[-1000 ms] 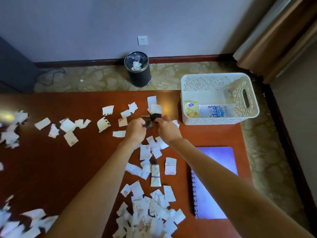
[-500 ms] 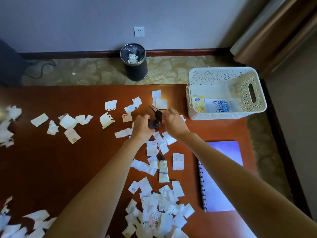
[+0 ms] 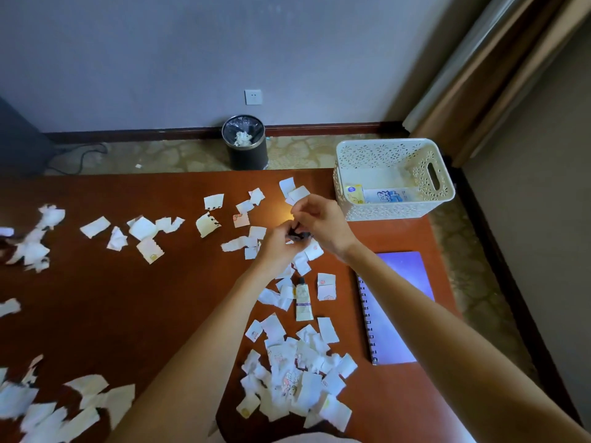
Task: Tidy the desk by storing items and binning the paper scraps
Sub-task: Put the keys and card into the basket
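Note:
Above the middle of the brown desk (image 3: 128, 298) my left hand (image 3: 276, 246) and my right hand (image 3: 324, 223) meet, and both pinch a small black object (image 3: 299, 235) between them; most of it is hidden by my fingers. Torn white paper scraps (image 3: 297, 378) lie scattered over the desk, with a dense pile near the front edge. A small cream tube (image 3: 303, 302) lies among the scraps below my hands. To the right of my right arm a purple spiral notebook (image 3: 399, 308) lies flat.
A white perforated basket (image 3: 393, 212) stands at the desk's far right corner with two small packs inside. A black waste bin (image 3: 246, 155) with crumpled paper in it stands on the floor by the wall. More scraps lie along the left edge.
Both hands have lifted the small black object off the desk and drawn closer together around it. My right hand's fingers have risen above it.

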`<action>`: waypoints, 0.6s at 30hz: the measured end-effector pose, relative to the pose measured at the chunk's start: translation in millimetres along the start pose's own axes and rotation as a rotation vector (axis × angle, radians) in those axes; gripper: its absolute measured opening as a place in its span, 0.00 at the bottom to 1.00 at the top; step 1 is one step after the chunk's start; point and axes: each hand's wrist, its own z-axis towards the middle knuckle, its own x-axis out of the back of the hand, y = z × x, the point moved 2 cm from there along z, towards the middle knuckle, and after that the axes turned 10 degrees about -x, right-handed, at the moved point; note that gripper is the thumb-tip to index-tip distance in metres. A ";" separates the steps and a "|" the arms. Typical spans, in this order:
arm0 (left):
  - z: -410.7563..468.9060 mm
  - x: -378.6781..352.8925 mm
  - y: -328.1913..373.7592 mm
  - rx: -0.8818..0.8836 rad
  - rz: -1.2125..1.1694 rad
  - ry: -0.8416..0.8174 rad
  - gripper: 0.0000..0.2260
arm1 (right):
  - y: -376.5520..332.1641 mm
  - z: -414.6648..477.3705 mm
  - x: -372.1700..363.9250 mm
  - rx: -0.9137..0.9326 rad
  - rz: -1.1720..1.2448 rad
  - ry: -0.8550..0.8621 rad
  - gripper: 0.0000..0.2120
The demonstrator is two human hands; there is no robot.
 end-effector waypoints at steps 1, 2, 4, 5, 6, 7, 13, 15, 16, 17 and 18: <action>-6.6 -1.4 0.6 -0.011 -0.022 -0.001 0.12 | 0.7 -6.3 -0.2 -0.018 0.058 -0.007 0.12; -13.5 -2.5 1.2 -0.018 -0.038 -0.013 0.12 | 2.7 -12.0 -0.3 -0.028 0.097 0.001 0.13; -26.5 -4.3 -2.2 0.010 -0.090 -0.027 0.12 | 12.3 -21.8 0.9 -0.048 0.118 0.081 0.13; -32.4 -4.7 -4.7 0.041 -0.122 -0.017 0.11 | 20.4 -26.6 1.7 -0.076 0.121 0.134 0.12; -38.2 -4.6 -7.1 0.069 -0.142 -0.002 0.11 | 30.4 -32.2 2.2 -0.120 0.134 0.168 0.09; -43.6 -4.2 -10.3 0.085 -0.149 0.010 0.10 | 40.9 -39.2 1.0 -0.176 0.163 0.163 0.07; -73.2 -3.4 -22.8 0.088 0.077 -0.150 0.08 | 78.4 -80.1 -20.6 -0.384 0.180 -0.221 0.27; -78.8 -3.2 -20.9 0.076 0.145 -0.274 0.08 | 81.5 -82.8 -24.4 -0.360 0.147 -0.307 0.31; -81.6 -3.4 -18.9 0.068 0.160 -0.332 0.06 | 82.7 -83.1 -25.7 -0.345 0.129 -0.361 0.31; -83.6 -2.4 -17.8 0.054 0.193 -0.378 0.06 | 83.8 -83.3 -27.0 -0.329 0.101 -0.418 0.30; -85.0 -0.5 -16.7 0.036 0.246 -0.416 0.06 | 83.8 -84.3 -27.6 -0.314 0.060 -0.469 0.27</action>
